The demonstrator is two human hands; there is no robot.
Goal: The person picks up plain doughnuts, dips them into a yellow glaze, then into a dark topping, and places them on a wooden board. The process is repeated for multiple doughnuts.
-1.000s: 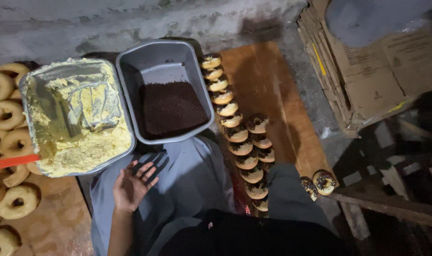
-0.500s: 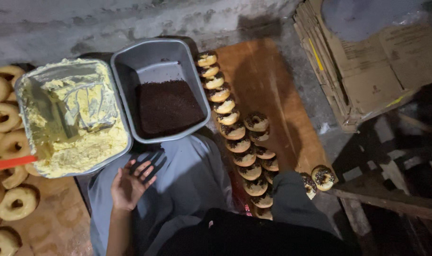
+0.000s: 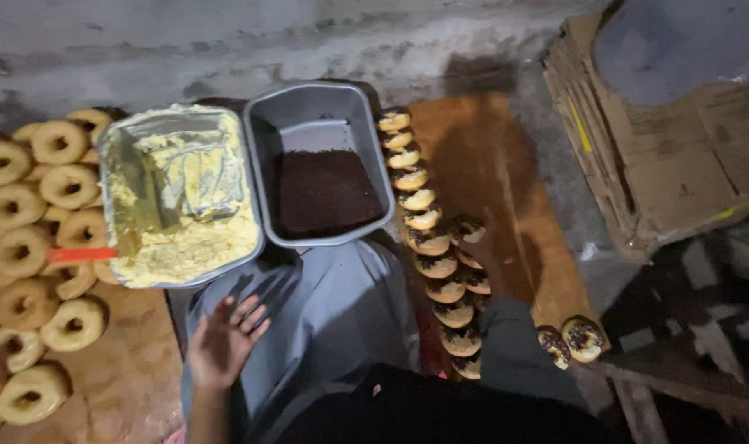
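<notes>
My left hand (image 3: 225,341) hovers with fingers spread over my grey-clad lap, holding nothing, just below the tray of yellow cream (image 3: 181,197). An orange-handled spatula (image 3: 103,247) lies in that cream. Beside it a grey metal tray (image 3: 317,111) holds dark chocolate crumbs (image 3: 325,193). Right of it, topped doughnuts (image 3: 428,238) stand in a row on a wooden board (image 3: 490,164). My right hand is out of sight; two topped doughnuts (image 3: 573,339) sit at the board's near right corner.
Plain glazed doughnuts (image 3: 29,247) cover a wooden board at the left. Flattened cardboard boxes (image 3: 670,148) are stacked at the right. A grey concrete wall (image 3: 226,41) runs along the back. Dark wooden slats (image 3: 695,378) lie at the lower right.
The view has shifted slightly. My left hand stays spread above my lap, a little lower in view. The doughnuts near the board's right corner now show as two, side by side.
</notes>
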